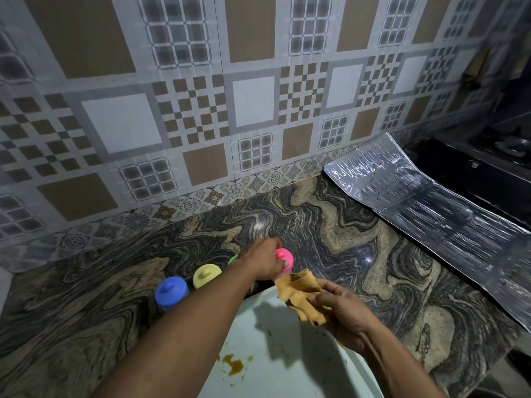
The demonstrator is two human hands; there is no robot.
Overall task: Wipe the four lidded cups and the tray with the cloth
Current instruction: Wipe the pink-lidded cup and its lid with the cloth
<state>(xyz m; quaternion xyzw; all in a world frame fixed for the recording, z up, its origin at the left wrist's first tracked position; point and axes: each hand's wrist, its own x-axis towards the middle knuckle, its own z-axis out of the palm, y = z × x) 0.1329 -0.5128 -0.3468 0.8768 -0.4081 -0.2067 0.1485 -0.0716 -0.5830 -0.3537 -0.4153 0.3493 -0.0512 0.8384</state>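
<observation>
A blue lidded cup (171, 293), a yellow one (207, 276) and a green one (233, 259), mostly hidden behind my left arm, stand in a row on the marbled counter. My left hand (265, 261) grips the pink lidded cup (285, 258) at the right end of the row, just beyond the far edge of the tray. My right hand (343, 318) is closed on a bunched tan cloth (300, 294) above the pale tray (283, 366). Brown smears and spots (233, 366) lie on the tray.
The counter (339, 225) meets a patterned tiled wall (201, 124) behind the cups. A shiny foil mat (425, 202) lies at the right beside a black stove (488, 165). Bare counter stretches left of the blue cup.
</observation>
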